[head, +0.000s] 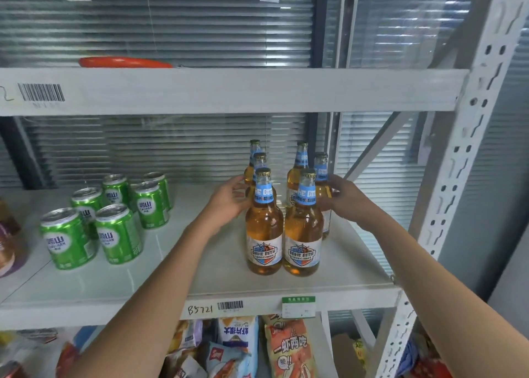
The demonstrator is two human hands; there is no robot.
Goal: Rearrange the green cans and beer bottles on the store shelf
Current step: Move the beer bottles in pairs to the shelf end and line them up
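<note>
Several amber beer bottles with blue neck labels stand in two short rows on the right of the white shelf board (200, 274); the front pair (264, 234) (303, 237) is nearest me. My left hand (229, 199) curls around the middle bottle of the left row (260, 163). My right hand (345, 200) wraps the middle bottle of the right row (325, 194) from its outer side. Both held bottles stand upright on the shelf. Several green cans (117, 234) are grouped in a cluster on the left of the same shelf, apart from the bottles.
A grey upright post (458, 177) bounds the shelf on the right. The beam of the upper shelf (229, 91) hangs just above the bottle tops. Snack bags (289, 346) fill the shelf below. Purple and brown packages (8, 249) sit at the far left.
</note>
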